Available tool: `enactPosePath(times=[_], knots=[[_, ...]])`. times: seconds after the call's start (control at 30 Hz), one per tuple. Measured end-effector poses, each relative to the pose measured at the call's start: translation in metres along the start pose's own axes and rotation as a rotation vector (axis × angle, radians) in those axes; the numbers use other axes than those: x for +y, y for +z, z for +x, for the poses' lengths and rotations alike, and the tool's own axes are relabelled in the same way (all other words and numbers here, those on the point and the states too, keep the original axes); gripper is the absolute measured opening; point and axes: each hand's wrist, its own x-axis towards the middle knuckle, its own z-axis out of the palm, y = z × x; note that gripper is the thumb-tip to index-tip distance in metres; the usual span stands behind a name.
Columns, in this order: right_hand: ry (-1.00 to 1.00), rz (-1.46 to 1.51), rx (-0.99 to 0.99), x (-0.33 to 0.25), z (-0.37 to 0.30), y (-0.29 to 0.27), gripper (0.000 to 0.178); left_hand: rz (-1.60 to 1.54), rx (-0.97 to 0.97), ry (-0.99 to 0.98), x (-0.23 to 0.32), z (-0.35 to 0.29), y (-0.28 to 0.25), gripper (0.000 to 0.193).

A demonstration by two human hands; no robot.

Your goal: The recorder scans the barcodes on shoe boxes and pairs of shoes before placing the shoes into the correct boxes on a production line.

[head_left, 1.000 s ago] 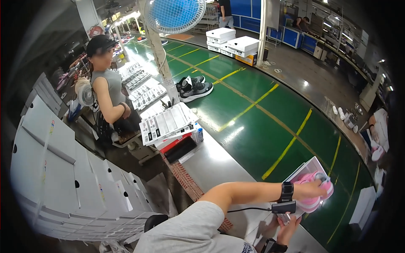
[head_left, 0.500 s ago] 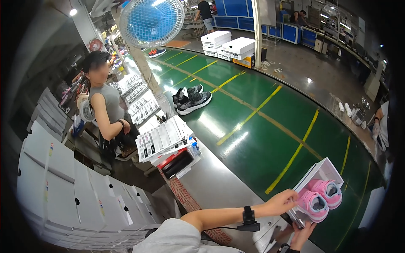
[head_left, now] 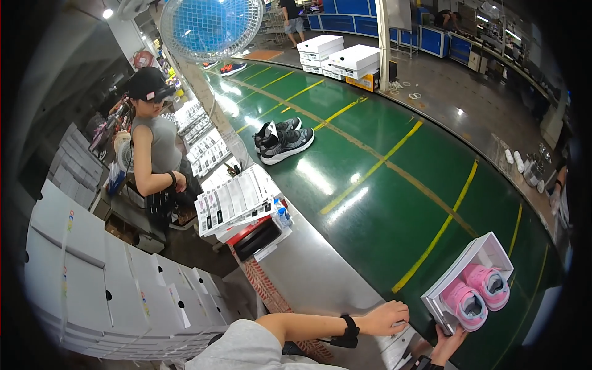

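A white shoebox [head_left: 435, 292] stands open and tilted at the lower right, over the edge of the green belt. Two pink children's sneakers [head_left: 473, 306] with pale blue lining sit at its near side, toes into the box. My right hand [head_left: 452, 345] grips the box's near lower edge, below the sneakers; part of its fingers is hidden behind the box. My left hand [head_left: 385, 318], with a black band on the wrist, is apart from the box. Its fingers curl in at the metal table's edge, and what they may hold is hidden.
Black-and-grey sneakers [head_left: 286, 140] stand on the green belt [head_left: 364, 185]. Label sheets [head_left: 237, 203] lie on the metal table [head_left: 308, 259]. A fan [head_left: 211, 28] hangs above. Stacked white cartons [head_left: 86, 271] stand at left, near a co-worker [head_left: 151, 145]. More shoeboxes [head_left: 354, 58] sit beyond.
My left hand has drawn back from the sneakers and box toward the table edge, left and down. My right hand still supports the box. The view has shifted slightly.
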Motion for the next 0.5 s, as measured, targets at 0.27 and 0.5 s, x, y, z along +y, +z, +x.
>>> enactPosePath(times=[0.27,0.5], knots=[[-0.001,0.006,0.007,-0.017,0.044,0.009,0.052,0.024,-0.008,0.021,0.003,0.001,0.001,0.008],[-0.019,-0.018,0.098,-0.033,0.092,0.03,0.055,0.025,-0.028,-0.008,0.009,0.004,-0.006,0.009]])
